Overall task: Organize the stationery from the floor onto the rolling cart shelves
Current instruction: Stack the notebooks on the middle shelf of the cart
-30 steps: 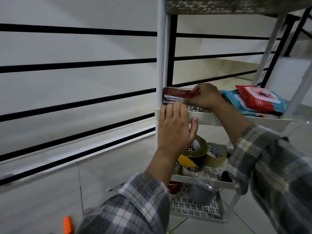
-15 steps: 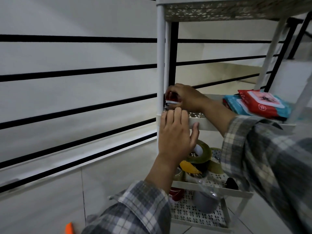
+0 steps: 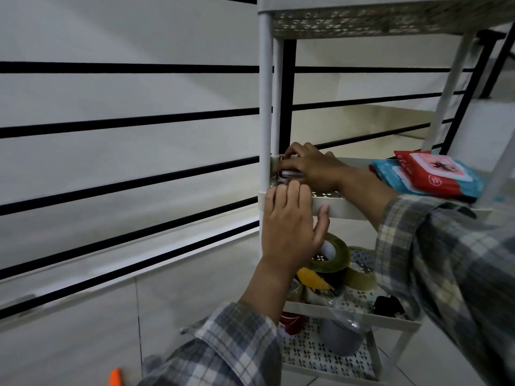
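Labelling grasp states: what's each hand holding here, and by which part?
Right hand grips the spiral notebook stack at its coil-bound end, fingers curled over the top. Left hand holds nothing; straight fingers press the cart shelf rim.

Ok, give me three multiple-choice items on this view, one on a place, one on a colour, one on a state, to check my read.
1. The wipe packs lie at which part of the shelf that holds the spiral notebooks? A left corner B right end C middle
2. The top wipe pack is: A green B yellow C red
3. The left hand is: A flat-fingered on the shelf's front rim B clenched, empty C hanging loose
1 B: they lie far right, the notebooks by the left cart post.
2 C: it is red, over a blue pack.
3 A: straight fingers lie over the rim.
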